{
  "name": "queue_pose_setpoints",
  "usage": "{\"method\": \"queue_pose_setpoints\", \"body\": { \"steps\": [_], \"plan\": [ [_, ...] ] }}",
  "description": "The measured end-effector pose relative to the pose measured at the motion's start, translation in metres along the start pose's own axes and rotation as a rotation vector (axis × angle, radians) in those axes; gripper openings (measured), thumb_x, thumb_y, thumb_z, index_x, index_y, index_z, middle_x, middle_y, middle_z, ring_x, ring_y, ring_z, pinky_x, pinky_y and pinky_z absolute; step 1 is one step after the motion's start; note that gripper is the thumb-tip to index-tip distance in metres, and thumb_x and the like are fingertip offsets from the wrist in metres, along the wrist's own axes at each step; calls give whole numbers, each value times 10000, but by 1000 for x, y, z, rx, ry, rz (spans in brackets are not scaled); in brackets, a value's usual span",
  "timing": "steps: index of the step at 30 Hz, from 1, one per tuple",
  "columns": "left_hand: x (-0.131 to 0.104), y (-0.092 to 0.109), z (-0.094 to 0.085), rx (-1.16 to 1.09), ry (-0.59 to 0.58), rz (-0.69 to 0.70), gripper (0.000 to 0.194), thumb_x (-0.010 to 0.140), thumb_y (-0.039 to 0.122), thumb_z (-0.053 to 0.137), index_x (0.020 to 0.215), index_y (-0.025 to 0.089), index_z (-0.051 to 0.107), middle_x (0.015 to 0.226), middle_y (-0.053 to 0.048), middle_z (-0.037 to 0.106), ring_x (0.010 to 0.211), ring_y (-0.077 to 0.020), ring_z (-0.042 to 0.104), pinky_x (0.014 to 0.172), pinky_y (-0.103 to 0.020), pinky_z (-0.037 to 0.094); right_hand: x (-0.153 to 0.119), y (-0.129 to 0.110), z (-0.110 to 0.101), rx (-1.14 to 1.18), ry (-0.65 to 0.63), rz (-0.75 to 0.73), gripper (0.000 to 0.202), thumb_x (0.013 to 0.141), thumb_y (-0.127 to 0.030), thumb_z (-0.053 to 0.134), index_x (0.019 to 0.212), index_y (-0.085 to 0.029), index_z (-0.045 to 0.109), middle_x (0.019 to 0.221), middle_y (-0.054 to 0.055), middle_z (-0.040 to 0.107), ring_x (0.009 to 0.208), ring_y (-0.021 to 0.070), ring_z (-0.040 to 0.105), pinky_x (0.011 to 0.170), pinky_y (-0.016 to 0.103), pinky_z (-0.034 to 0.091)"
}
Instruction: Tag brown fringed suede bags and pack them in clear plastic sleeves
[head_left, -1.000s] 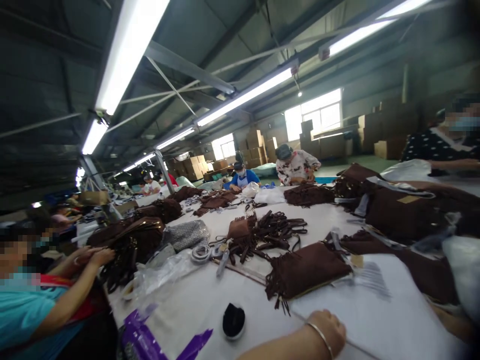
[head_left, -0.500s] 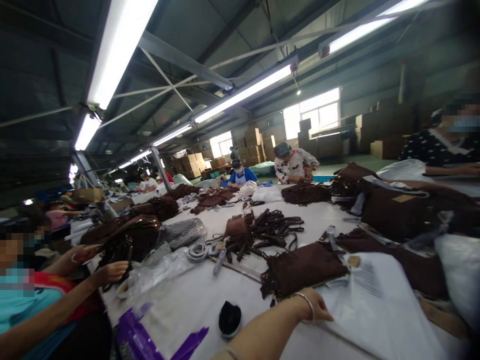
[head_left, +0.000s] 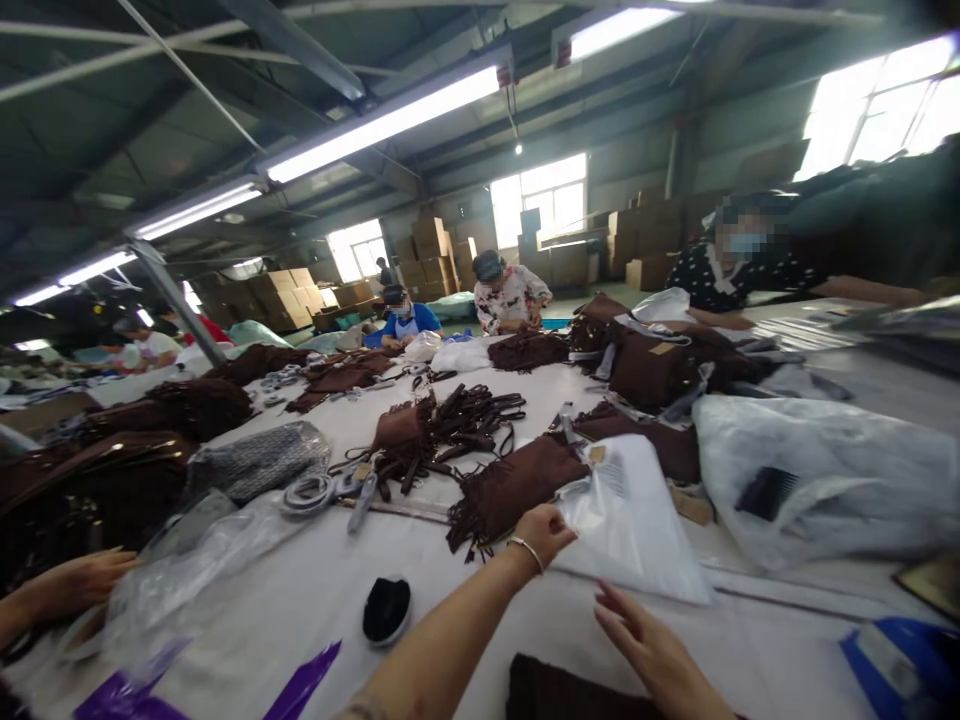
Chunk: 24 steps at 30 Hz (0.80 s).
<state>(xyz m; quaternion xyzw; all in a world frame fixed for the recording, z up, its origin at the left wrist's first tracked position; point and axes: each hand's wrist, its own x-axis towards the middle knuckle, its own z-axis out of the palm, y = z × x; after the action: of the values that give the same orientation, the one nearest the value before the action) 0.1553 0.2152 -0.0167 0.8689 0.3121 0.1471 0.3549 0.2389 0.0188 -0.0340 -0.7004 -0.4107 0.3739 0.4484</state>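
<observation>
My left hand [head_left: 546, 533], with a bracelet at the wrist, reaches forward with its fingers closed on the near left edge of a clear plastic bag [head_left: 637, 525] with printed lines. Just beyond that hand lies a brown fringed bag [head_left: 517, 485], partly beside the plastic bag. My right hand [head_left: 649, 640] hovers to the right, nearer to me, its fingers stretched out and holding nothing. Beneath it, a dark brown fabric piece [head_left: 562, 690] lies at the lower edge of the view, partly hidden by my forearm.
Dark straps [head_left: 472, 430] lie heaped mid-table. A round black-topped object [head_left: 387, 610] and purple plastic [head_left: 307, 680] are near my left arm. A co-worker's hand [head_left: 75, 585] shows at left. A large translucent bag [head_left: 840, 480] and a blue object [head_left: 900, 660] are at right.
The view has swung to the right. My right hand has come into view beside the plastic bag, and the brown fabric now shows below. My left hand stays at the plastic bag's edge.
</observation>
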Motion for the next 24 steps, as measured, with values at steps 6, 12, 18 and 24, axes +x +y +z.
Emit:
{"method": "queue_pose_setpoints", "body": {
  "steps": [6,12,18,24],
  "plan": [
    [-19,12,13,-48,-59,113,197,673,241,752,679,162,572,760,-19,593,790,-171,541,809,-283,434,51,-8,-18,136,43,138,532,721,-635,560,768,-122,698,792,131,701,857,270,660,813,351,513],
    [7,5,17,-89,162,-80,230,922,148,320,957,111,545,662,-21,599,560,-115,571,545,-199,454,45,25,-33,175,159,237,495,697,-641,550,724,-156,645,765,96,693,749,214,654,732,301,509],
    [2,35,15,65,283,77,285,949,243,347,947,162,620,754,-70,643,716,-176,612,715,-285,476,-2,-18,-31,157,-10,209,571,775,-693,413,760,-165,630,724,103,670,640,224,633,587,344,507],
    [-45,87,17,291,127,422,319,974,334,336,1129,215,588,839,-73,670,792,-197,629,731,-282,462,-10,-76,-73,-854,380,-473,377,820,-221,503,1188,-243,583,1181,64,591,1182,270,452,1048,457,303]
  ]
}}
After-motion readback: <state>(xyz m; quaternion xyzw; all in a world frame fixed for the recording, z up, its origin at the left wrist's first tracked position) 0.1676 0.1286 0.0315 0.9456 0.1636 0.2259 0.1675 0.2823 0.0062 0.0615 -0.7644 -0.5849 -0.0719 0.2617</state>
